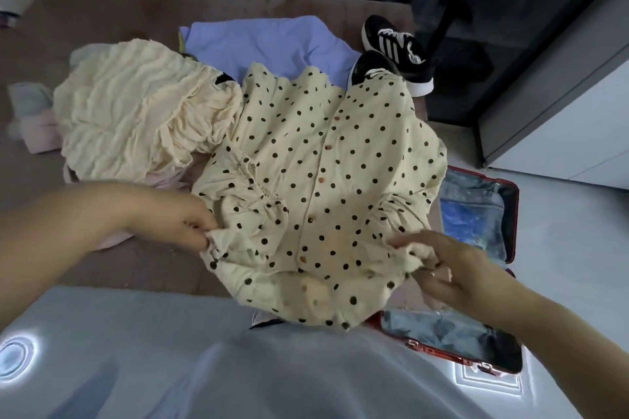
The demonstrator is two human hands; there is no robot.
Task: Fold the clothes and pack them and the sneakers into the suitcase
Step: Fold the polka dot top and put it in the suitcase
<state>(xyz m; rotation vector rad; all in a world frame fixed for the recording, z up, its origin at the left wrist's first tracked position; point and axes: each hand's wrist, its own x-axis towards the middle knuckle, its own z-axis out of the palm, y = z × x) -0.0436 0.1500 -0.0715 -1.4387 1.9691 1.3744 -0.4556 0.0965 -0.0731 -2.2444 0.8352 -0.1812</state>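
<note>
Both hands are working on 1 cream polka-dot blouse (323, 163). It's lying spread, button side up, on the brown rug (102, 10), w/ its right edge hanging over the open red suitcase (513, 221). L hand (180, 221) is pinching 1 sleeve cuff, fingers (199, 238) closed on the fabric. R hand (456, 269) is gripping the other cuff, fingers curled round bunched cloth. 2 black sneakers (398, 44) w/ white stripes are sitting at the rug's far right, the blouse covering part of the nearer one. 3 more garments are lying behind: 1 cream crinkled piece (136, 112) touching the blouse, 1 lilac piece (272, 41), 1 pink piece (37, 136) far left. Suitcase is showing 2 open halves.
</note>
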